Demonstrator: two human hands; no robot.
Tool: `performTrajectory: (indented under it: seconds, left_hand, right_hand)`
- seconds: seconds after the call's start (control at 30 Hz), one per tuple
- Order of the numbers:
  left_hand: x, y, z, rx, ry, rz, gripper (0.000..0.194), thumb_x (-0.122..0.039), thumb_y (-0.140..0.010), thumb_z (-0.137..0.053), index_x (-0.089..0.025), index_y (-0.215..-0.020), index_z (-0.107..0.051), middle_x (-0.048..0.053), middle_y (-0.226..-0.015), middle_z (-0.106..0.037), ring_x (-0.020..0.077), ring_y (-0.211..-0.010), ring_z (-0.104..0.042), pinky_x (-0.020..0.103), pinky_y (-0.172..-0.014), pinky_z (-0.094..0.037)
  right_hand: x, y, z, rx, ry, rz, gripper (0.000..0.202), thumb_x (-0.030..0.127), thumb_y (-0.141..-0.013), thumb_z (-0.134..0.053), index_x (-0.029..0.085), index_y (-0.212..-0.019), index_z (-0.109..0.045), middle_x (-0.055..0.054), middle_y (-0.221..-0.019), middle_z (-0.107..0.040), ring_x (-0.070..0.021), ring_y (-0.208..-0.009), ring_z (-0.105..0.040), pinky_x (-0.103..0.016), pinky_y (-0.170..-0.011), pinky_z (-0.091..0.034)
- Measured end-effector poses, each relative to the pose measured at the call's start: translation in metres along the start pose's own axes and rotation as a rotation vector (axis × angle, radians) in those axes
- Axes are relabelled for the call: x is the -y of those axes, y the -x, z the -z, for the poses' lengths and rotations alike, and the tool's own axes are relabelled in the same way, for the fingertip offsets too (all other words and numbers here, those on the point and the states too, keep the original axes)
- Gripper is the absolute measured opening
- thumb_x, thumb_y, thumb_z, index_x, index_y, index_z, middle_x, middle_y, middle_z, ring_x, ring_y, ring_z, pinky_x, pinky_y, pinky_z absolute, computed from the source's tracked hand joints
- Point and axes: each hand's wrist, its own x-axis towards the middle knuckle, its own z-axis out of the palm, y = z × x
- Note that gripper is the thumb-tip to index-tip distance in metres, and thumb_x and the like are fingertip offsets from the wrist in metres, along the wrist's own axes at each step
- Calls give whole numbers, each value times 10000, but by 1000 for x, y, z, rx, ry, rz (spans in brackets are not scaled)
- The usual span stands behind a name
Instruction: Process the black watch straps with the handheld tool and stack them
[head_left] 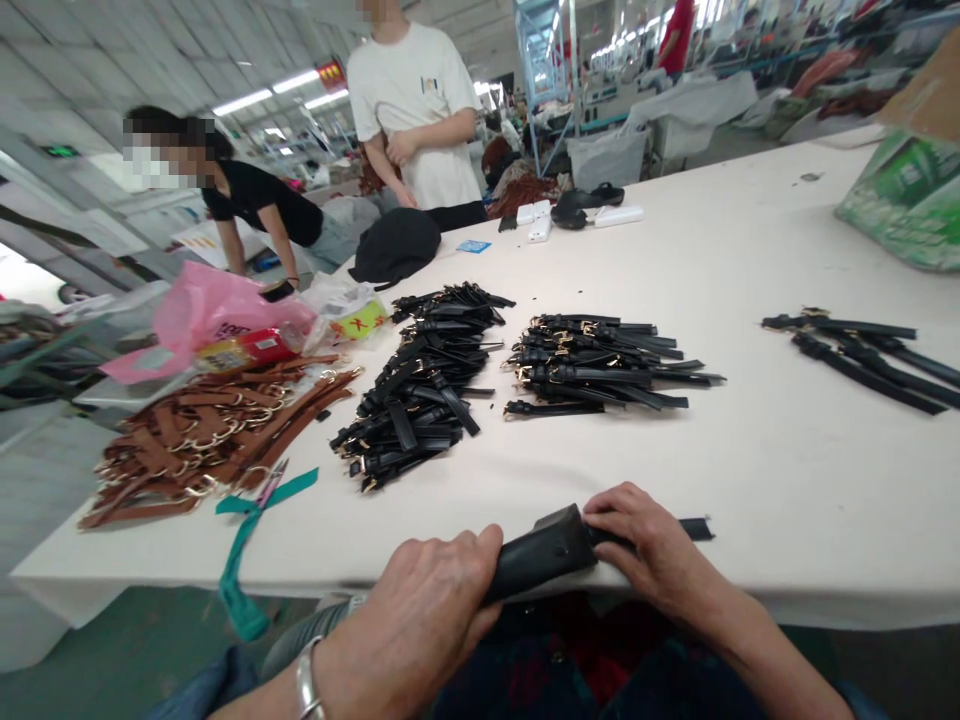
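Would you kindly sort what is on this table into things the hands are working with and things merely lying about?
In hand:
left hand and right hand gripping a black strap piece
black strap piles

Lying about:
brown straps
pink bag
teal ribbon
green box
black cap

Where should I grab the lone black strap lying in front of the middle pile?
Judging by its pose, take the lone strap near mid-length, from above. It lies flat and crosswise on the table, just clear of the middle pile, gold buckle at its left end. Pinch across its narrow width, front to back; approaching from the near side keeps clear of the pile behind it.
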Motion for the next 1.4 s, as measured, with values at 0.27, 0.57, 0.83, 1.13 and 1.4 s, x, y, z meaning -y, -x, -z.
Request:
performTrajectory:
  seconds: [0.27, 0.57, 0.83, 1.13, 1.4]
  left_hand:
    - [16, -17, -9, -83, -5, 85, 196, -399, -820, -447, -247, -935, -493, 22, -770, -644, 208, -698, -607, 276, -577, -385]
    - [21, 8, -15, -25, 75, 103, 227, -416, -830, -436, -266, -986, -505, 20, -812, -653, 231, -764, -620, 309, -643, -409]
    - [5, -14, -22, -79, 91, 94, 280, -425, -838, -435, -233, -1037, -482, 44, -842, -658, 227, -754, -615, 300, -623, -412]
    - [18, 8, -36, -70, 117, 123, 358, -418, -849, -423, -223, -1148, -450, 65, -891, -653, 245, -827, -611, 353, -719, -432]
    - [16, 4, -34, -48, 137, 147, 382, -424, -836, -425, -220, -1158, -448, 64, -900, -651, 242, -844, -607, 351, -742, -431]
  right_hand:
    - [1, 0, 3, 38, 15, 0, 257, 114, -804, -536, 218, -1024, -620, -56, -1023, -592, -199, -957, -493, -363, -844, -413]
    - [3, 2, 2, -1, 4, 6, 248, 145, -807, -534, 222, -1026, -622, -71, -1004, -609, -209, -938, -519, -370, -817, -435]
    - [3, 0, 2, -8, -7, -15, 242, 119, -784, -547, 219, -989, -628, -63, -1008, -606, -200, -959, -517, -358, -841, -438]
    - [-4, 23, 25, -47, 216, -95, 357, 190, -743, -583, 234, -1097, -575, -85, -1112, -557, -253, -1028, -492, -444, -873, -404]
    - [1, 21, 34, 41, 304, -130, 129, 214, -764, -584, 235, -882, -632, -51, -871, -578, -218, -840, -502, -377, -738, -405]
